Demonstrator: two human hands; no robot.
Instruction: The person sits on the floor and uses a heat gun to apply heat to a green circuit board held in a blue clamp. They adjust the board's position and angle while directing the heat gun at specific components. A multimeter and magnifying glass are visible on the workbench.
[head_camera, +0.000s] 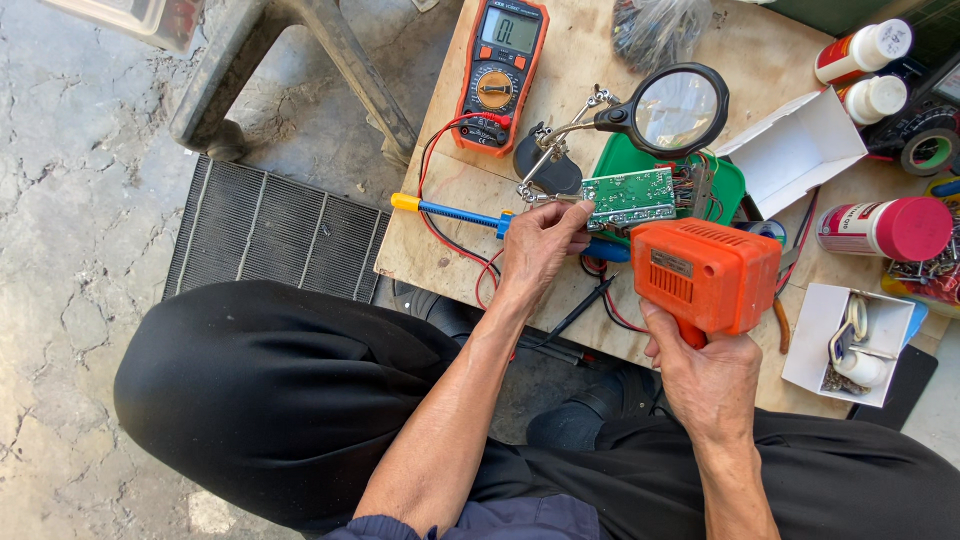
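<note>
My left hand (538, 245) pinches the board (629, 196) at frame centre, my right hand (706, 372) grips the orange gun (706, 273) just below it, so any slip could scorch my fingers or the wires (690, 183) nearby.

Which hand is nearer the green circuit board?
Left. The left hand touches the green circuit board at its edge; the right hand grips the orange soldering gun below it.

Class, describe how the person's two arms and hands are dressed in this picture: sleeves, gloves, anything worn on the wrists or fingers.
Both the left hand and the right hand are bare, with no gloves, and no rings or watch show. The forearms are uncovered; a dark blue sleeve is pushed up near the left elbow. The right arm's sleeve is out of view.
</note>
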